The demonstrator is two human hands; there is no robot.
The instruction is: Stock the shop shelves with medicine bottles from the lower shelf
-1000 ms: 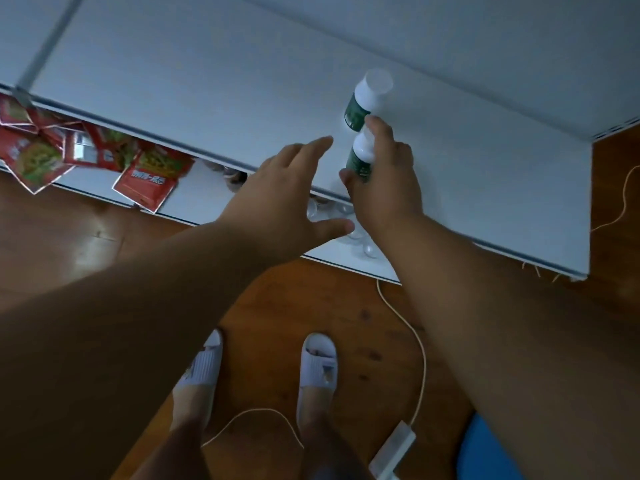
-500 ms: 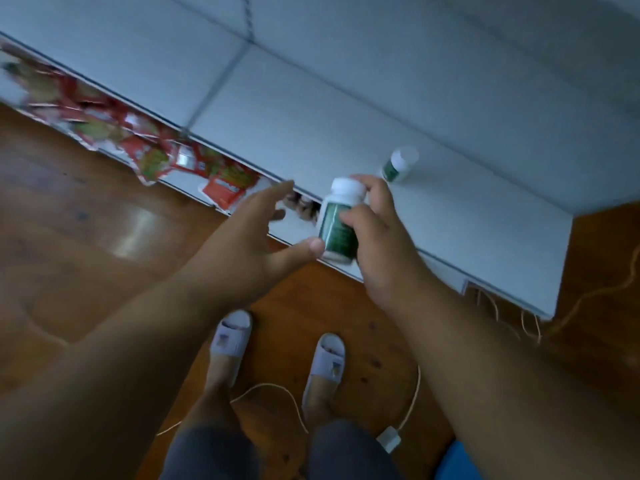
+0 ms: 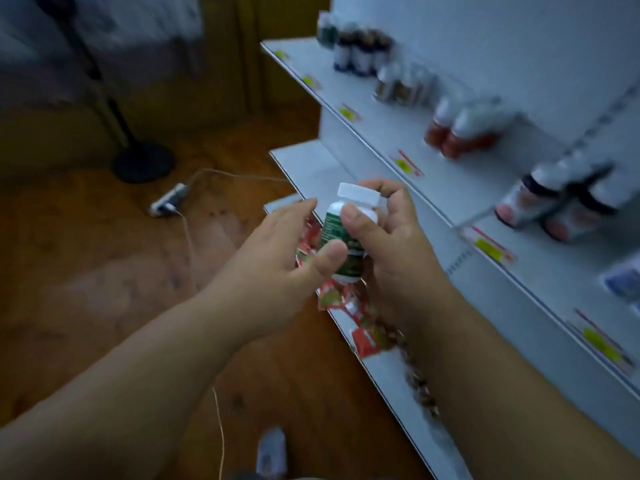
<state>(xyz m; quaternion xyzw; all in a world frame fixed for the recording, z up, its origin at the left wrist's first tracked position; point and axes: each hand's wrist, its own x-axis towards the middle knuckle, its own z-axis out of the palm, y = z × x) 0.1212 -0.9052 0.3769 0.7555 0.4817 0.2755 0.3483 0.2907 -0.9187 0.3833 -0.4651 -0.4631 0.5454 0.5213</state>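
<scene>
A white medicine bottle with a green label and white cap is upright in front of the shelves. My right hand grips it, thumb across the front and fingers behind the cap. My left hand is beside it with fingers straight; its thumb touches the bottle's lower front. The upper shelf to the right carries several bottles: dark ones at the far end, red ones in the middle, and dark-capped ones nearer me.
Red snack packets lie on the lower shelf under my hands. On the wooden floor are a power strip with cables and a black fan base. Yellow price tags line the shelf edges.
The view swung up from looking down at the lower shelf to facing along the shelves. My right hand has carried the bottle up, and my left thumb now touches it.
</scene>
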